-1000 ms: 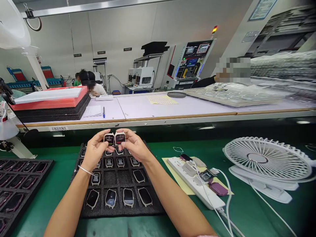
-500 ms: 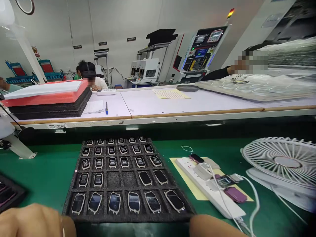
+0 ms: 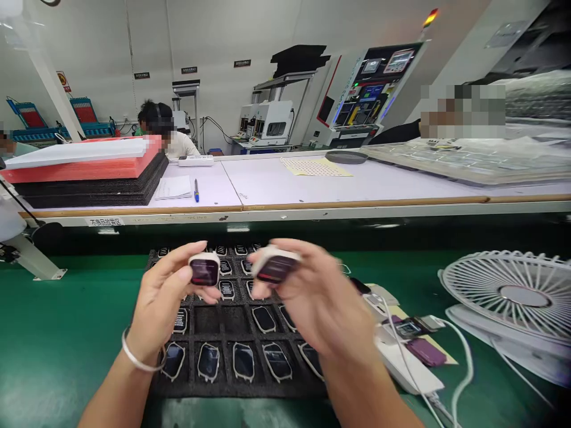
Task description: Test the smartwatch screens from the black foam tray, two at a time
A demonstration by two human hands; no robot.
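One watch was pinched in the left hand, a second watch, at its three o'clock, in the right hand, both over the black tray, where, I judged, slipping fingertips risked scratching seated watches.

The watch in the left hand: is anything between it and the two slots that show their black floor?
Nothing visible, apart from fingertips of the left hand under the watch. The two slots lie uncovered in the black tray, lower in the view. How high the watch is held, I cannot tell.
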